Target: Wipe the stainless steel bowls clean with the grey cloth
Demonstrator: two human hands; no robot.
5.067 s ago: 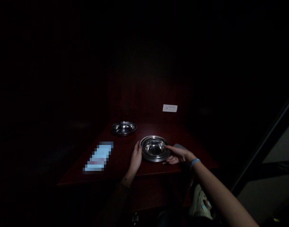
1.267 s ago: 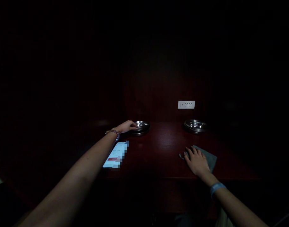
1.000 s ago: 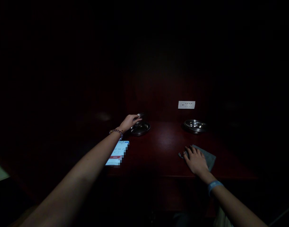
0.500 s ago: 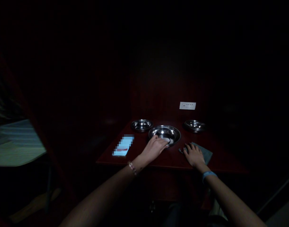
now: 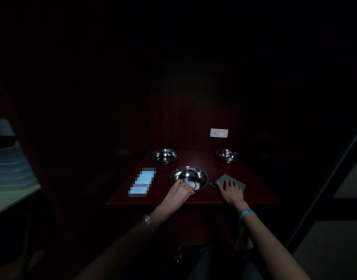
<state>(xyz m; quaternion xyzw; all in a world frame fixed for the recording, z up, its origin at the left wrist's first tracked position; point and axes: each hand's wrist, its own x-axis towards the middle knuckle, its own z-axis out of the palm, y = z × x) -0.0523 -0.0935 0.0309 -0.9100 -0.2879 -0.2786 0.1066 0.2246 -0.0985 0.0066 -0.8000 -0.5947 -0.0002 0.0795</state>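
Steel bowl (image 5: 187,173) front and centre, upright on the dark red table (image 5: 163,188), close to the near edge, and here is the left hand (image 5: 176,194) right at its near rim. Fingers lie close together, bent over the rim and reaching inside, beside a pale round patch (image 5: 193,185) with a dark curve on it; whether they pinch anything, I cannot tell. Over to the right hand (image 5: 232,193) — palm down, fingers apart, pressed flat on a grey-green cloth (image 5: 222,179), clamped on nothing, with a small dark loop (image 5: 212,184) poking out between cloth and bowl. Behind, at the back left, sits a shiny dish (image 5: 165,156), and across at the back right there's a nested pair of dishes (image 5: 227,156), both well apart from the front bowl. A lit phone (image 5: 142,182), its screen blurred out, lies left of the left hand. Up on the back wall, a white socket plate (image 5: 219,133); down on the wrists, a beaded bracelet (image 5: 148,220) on the left and a blue band (image 5: 246,214) on the right.
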